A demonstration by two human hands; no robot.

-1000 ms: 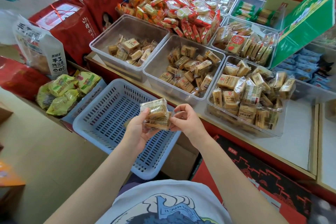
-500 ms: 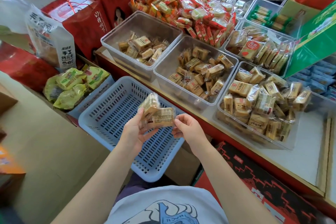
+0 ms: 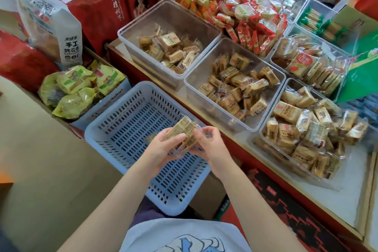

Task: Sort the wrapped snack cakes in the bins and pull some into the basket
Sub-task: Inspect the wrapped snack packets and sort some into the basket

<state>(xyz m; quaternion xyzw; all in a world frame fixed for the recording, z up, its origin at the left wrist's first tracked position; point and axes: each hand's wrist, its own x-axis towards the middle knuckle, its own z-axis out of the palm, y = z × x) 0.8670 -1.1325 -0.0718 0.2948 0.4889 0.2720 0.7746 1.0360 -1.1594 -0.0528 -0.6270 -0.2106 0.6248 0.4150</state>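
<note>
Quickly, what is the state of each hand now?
Left hand: holds the clear-wrapped tan snack cakes over the pale blue slotted plastic basket.
Right hand: pinches the same cakes.

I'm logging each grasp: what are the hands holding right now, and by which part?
Both hold a small stack of wrapped snack cakes above the basket: left hand grips its left side, right hand pinches its right edge.

Pale blue slotted basket (image 3: 131, 129), tan wrapped cakes (image 3: 184, 129)
</note>
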